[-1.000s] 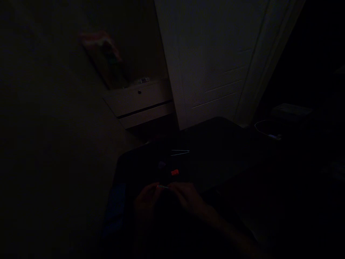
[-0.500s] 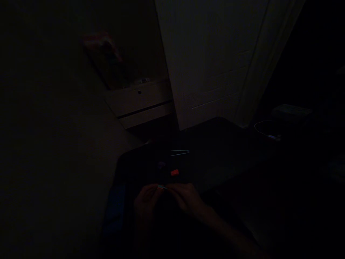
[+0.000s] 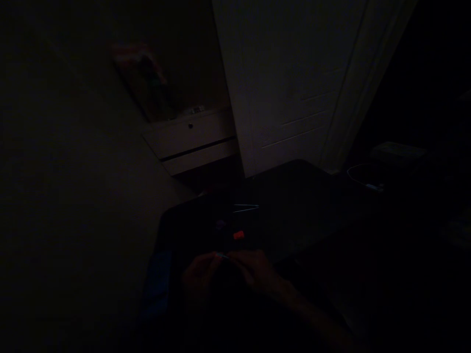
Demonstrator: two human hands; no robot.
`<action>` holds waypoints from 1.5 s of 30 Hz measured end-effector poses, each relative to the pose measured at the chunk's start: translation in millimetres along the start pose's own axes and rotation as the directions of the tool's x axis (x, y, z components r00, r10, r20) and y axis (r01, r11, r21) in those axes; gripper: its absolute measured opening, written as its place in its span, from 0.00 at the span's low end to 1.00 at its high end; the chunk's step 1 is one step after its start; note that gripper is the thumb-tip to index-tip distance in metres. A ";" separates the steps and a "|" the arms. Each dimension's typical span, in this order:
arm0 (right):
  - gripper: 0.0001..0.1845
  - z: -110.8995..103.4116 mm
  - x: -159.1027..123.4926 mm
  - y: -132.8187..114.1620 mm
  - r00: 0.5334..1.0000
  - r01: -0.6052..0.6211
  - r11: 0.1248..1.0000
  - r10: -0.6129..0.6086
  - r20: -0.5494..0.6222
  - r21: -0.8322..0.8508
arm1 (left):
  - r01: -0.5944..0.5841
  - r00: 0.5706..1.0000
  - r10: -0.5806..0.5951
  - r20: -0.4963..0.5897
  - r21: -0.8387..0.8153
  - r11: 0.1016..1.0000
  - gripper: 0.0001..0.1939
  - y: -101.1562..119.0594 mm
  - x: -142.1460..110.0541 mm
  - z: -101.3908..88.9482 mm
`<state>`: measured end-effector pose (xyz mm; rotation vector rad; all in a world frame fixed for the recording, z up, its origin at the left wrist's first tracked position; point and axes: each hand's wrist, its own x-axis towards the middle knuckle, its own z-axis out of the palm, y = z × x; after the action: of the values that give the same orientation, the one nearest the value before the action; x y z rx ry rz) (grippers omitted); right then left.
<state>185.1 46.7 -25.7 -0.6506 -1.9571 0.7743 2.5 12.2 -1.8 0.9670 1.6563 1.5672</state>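
Observation:
The view is very dark. My left hand [image 3: 200, 269] is closed in a pinch on a small pale object [image 3: 221, 255], whose kind I cannot make out. My right hand [image 3: 253, 267] has its fingertips pressed together at a thin, light end of the same object, so the two hands nearly meet. Just beyond them on the dark table lies a small bright orange-red block [image 3: 239, 235]. A dim purplish lump [image 3: 221, 224] sits to its left. Farther back are two thin pale rods [image 3: 246, 208] that converge at the right, perhaps one tool.
A blue flat object [image 3: 158, 284] lies at the table's left side. Behind the dark table [image 3: 294, 191] stand a pale panelled door [image 3: 287, 88] and a drawer front [image 3: 198, 130]. A white cable [image 3: 355, 172] and a box-like shape [image 3: 399, 151] are at the right.
Light on the scene has shifted: the wall and door look slightly brighter, the hands and held object dimmer. Both hands keep nearly the same place and pinch.

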 end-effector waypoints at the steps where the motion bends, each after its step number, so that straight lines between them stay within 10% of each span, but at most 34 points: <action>1: 0.21 0.0 0.2 0.0 1.000 0.003 1.000 -0.003 -0.001 0.000 | 0.005 1.000 -0.005 -0.007 0.007 1.000 0.16 0.9 0.0 0.2; 37: 0.15 -2.0 5.4 -5.8 0.993 -0.102 0.990 0.108 -0.054 0.095 | 0.029 0.996 -0.029 -0.082 -0.002 1.000 0.20 -7.2 4.4 -3.4; 45: 0.16 -0.1 5.9 -5.5 0.987 -0.116 0.986 0.128 -0.092 0.123 | -0.043 0.998 0.042 0.053 0.020 0.999 0.23 2.0 3.7 -8.4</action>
<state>181.8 47.2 -18.4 -0.7297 -1.7798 0.9073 -6.4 11.1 0.9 1.0517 1.6295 1.5416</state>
